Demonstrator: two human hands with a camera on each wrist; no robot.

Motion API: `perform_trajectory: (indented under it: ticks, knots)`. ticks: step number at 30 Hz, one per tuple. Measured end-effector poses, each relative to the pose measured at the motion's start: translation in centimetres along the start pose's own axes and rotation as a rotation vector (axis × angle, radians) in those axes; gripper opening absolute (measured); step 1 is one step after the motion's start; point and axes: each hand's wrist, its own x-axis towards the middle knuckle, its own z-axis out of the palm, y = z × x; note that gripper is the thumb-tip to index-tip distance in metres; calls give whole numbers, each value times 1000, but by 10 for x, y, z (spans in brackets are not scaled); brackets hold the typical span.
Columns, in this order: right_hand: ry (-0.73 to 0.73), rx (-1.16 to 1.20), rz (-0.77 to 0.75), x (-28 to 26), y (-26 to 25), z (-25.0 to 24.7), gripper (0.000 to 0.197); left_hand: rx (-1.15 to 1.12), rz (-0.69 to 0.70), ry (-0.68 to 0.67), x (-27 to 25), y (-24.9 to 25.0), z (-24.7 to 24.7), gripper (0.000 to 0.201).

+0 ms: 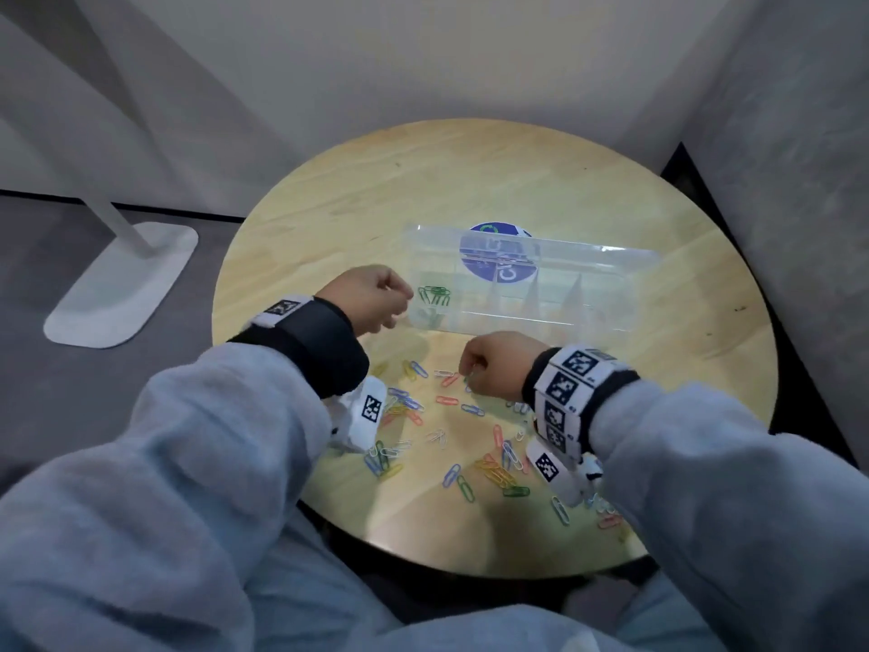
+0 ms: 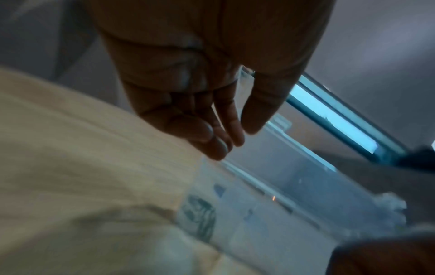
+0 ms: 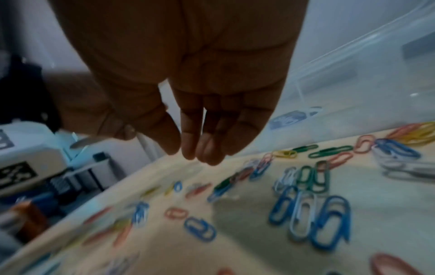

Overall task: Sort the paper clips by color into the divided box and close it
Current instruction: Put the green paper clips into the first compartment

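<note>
Both hands hang loose-fingered, holding nothing: left hand beside box, right hand over clips.

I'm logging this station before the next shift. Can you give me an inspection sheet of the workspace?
Surface: round wooden table.
Job's things: clear divided box, lid open; green clips in its leftmost compartment; mixed-colour paper clips loose in front.
Clutter: blue round sticker under the box.
Grippers: left hand at the box's left end, fingers relaxed; right hand over loose clips, grip unclear.
Cables: nothing seen.
Surroundings: white stand base, grey walls.
</note>
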Motion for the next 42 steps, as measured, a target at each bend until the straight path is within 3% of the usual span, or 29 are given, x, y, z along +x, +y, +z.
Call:
perform_trajectory:
  ticks: [2, 5, 9, 12, 16, 19, 22, 26, 29, 30, 31, 33, 35, 37, 42]
  knots:
    - [-17, -114, -7, 11, -5, 10, 31, 365, -27, -59, -7, -5, 2, 8]
    - [6, -230, -37, 29, -15, 14, 35, 731, -101, -127, -5, -16, 10, 16]
    - [10, -337, -11, 54, -23, 21, 22, 922, -200, -148, 15, -42, 20, 18]
    - [-85, -434, 64, 79, -15, 33, 26, 1012, -253, -193, 28, -53, 22, 18]
    - [-39, -351, 7, 69, -19, 26, 21, 988, -282, -216, 34, -61, 23, 23]
    - [-23, -322, 5, 58, -17, 20, 20, 979, -217, -188, 22, -56, 23, 25]
    - [-19, -197, -25, 43, -13, 14, 5, 951, -161, -175, 11, -51, 26, 20]
    - [29, 305, 4, 29, -2, 9, 19, 904, -156, -156, 5, -54, 28, 22]
    - [-94, 702, 104, 22, 8, 13, 30, 820, -158, -147, -2, -51, 24, 12]
    - [-128, 780, 126, 18, 10, 14, 33, 726, -159, -152, -4, -50, 21, 5]
    - [-154, 805, 129, 15, 13, 15, 33, 605, -165, -174, -4, -48, 18, 10]
    - [-181, 691, 95, 10, 14, 17, 31, 380, -185, -220, -7, -45, 11, 20]
    - [-167, 381, 30, 5, 9, 19, 24, 229, -206, -219, -10, -42, 5, 21]
    - [-140, 114, -73, 2, 0, 22, 17, 155, -235, -209, -12, -40, 3, 20]
    - [-150, -116, -184, 8, -15, 33, 17, 105, -337, -169, -13, -42, 7, 19]
